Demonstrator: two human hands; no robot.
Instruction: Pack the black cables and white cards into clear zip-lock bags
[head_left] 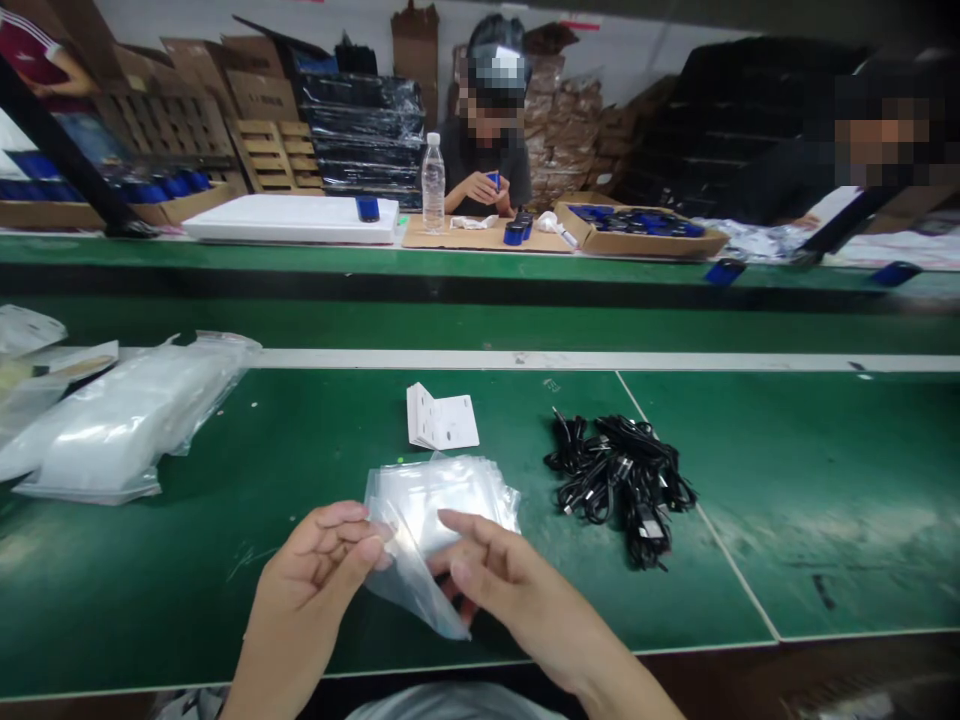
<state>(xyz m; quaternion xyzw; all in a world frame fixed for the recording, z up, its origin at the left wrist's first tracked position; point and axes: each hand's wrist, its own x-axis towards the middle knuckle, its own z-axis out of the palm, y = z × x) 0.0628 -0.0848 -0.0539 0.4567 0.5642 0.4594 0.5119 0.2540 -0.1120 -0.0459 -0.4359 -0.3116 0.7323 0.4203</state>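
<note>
My left hand [319,570] and my right hand [510,590] meet over the near edge of the green table [225,560]. Both pinch one small clear plastic bag [412,585], which hangs tilted between the fingertips. Just behind it lies a stack of the same clear bags [450,490]. A small pile of white folded cards [441,420] sits further back. To the right of the stack rests a heap of black coiled cables [619,480].
A big bundle of clear bags [120,420] lies at the left. Across the green conveyor [525,320], a seated person handles a blue part beside a water bottle [433,185], a white board [292,218] and a cardboard tray of blue parts [637,228]. Another person sits far right.
</note>
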